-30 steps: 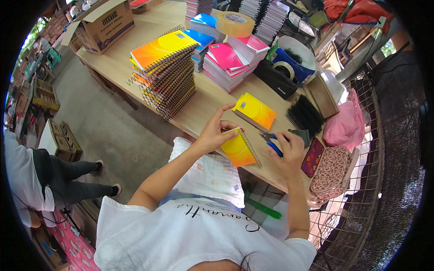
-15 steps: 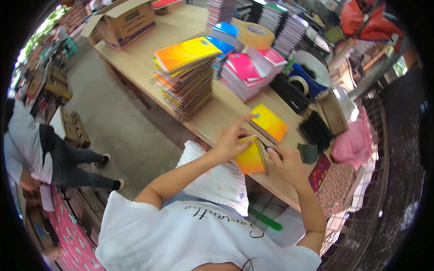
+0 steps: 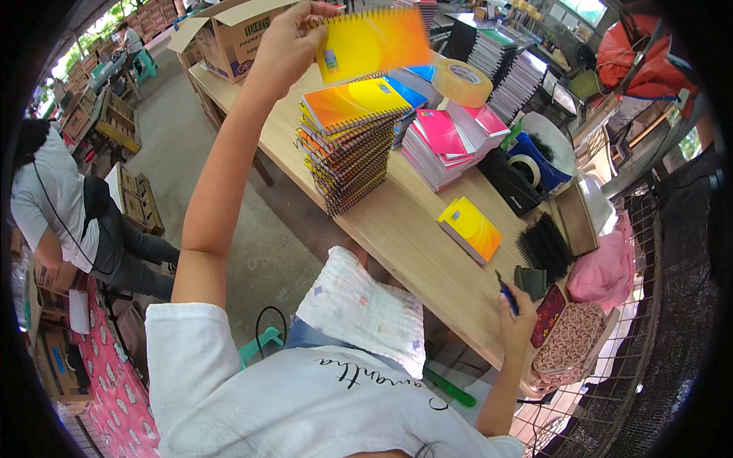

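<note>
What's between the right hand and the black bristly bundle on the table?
A small dark green item lies between the right hand, which holds a blue-handled tool, and the black bristly bundle; the head view shows it.

The left arm (image 3: 217,195) stretches up the left half of the frame, elbow (image 3: 205,256) slightly bent, the left grip (image 3: 289,46) pinched near the top edge. At lower right, the right forearm (image 3: 500,389) slants upward, the right grip (image 3: 517,320) curled closed.

A glossy paper-covered notebook (image 3: 374,47) is gleaming above a smooth wooden table (image 3: 424,248); plastic-handled pliers (image 3: 510,300) are showing over its edge, crinkled cloth (image 3: 365,309) lying before it.
</note>
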Tool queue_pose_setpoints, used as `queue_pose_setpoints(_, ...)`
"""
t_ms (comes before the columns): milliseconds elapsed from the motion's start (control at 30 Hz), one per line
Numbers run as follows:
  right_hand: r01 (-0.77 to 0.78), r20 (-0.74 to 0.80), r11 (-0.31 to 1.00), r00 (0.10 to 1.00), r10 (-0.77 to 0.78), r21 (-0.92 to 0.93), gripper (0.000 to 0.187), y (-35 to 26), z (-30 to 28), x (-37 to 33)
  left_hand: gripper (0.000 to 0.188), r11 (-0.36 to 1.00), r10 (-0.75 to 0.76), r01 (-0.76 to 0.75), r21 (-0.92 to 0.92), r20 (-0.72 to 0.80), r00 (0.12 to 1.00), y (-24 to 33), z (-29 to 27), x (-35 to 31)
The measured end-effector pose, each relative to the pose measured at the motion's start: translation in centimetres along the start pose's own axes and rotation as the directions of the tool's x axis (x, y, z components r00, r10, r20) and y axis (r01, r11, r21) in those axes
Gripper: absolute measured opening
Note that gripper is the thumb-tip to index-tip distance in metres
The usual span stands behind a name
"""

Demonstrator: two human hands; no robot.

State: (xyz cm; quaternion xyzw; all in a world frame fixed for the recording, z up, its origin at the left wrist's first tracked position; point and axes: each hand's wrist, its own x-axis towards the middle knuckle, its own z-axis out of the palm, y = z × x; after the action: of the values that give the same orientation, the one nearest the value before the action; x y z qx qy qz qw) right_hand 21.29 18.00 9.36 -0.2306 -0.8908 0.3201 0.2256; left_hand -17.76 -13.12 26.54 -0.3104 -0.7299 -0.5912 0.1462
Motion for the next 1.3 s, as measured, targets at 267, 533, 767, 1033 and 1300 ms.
queue_pose_setpoints(267,0.086,0.018,0.929,0.996,-0.085,-0.361,0.032,4.7,3.8,-1.9,0.03,0.591,0.347,-0.288,0.754,0.085,0.934,-1.8,-0.1,-5.1)
queue_pose_setpoints(533,0.072,-0.26,0.935,0.951,-0.17,-0.346,0.016,5.0,0.3,5.7,0.045,0.987,0.062,-0.119,0.106,0.433,0.899,-3.1,21.9,-14.1)
queue_pose_setpoints(767,-0.062,-0.015,0.678,0.997,0.075,-0.733,0.017,10.8,3.2,13.9,0.026,0.888,-0.362,0.12,0.444,0.514,0.778,-9.1,31.7,-13.7)
queue_pose_setpoints(1033,0.114,-0.249,0.719,0.891,-0.379,-0.686,0.011,10.0,-1.7,14.1,0.042,0.95,-0.308,0.28,0.135,0.283,0.908,-7.0,27.8,-15.8)
queue_pose_setpoints(1300,0.15,0.083,0.984,0.984,-0.159,0.098,0.03,4.5,0.8,5.5,0.04,0.991,0.131,-0.116,-0.06,0.417,0.899,-7.3,20.4,-24.4)
